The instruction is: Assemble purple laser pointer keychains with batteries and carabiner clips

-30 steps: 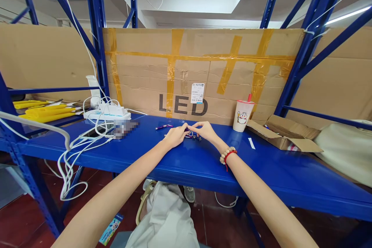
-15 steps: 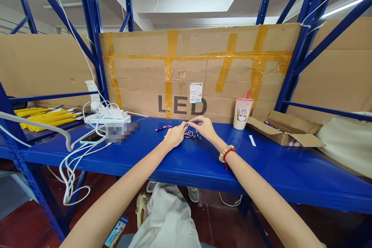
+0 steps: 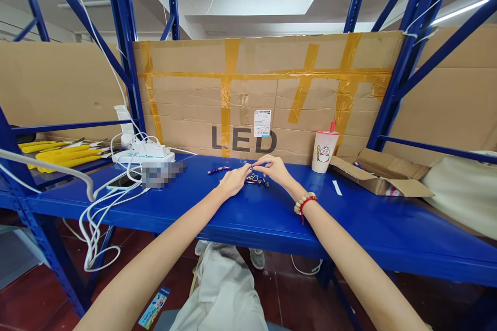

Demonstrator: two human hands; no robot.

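Both of my hands meet over the middle of the blue shelf. My left hand (image 3: 235,180) is closed, thumb and fingertips pinched together. My right hand (image 3: 276,169) pinches from the other side, its fingertips almost touching the left ones. Between them shows a small dark, shiny piece (image 3: 251,167), too small to name. Just below the fingers lies a little pile of shiny metal and purple parts (image 3: 257,180), partly covered by my hands. Left of them, a slim purple pen-like piece (image 3: 219,170) lies on the shelf.
A paper cup with a red straw (image 3: 324,151) and an open cardboard box (image 3: 382,170) stand at the right, near a white strip (image 3: 337,187). White cables (image 3: 93,227) and a power strip (image 3: 155,151) lie left, beside yellow-handled tools (image 3: 70,158). Taped cardboard (image 3: 186,103) closes the back.
My fingertips have shifted slightly around the small piece, which stays between my hands. The pile and the purple piece lie as before; the view has moved a little.
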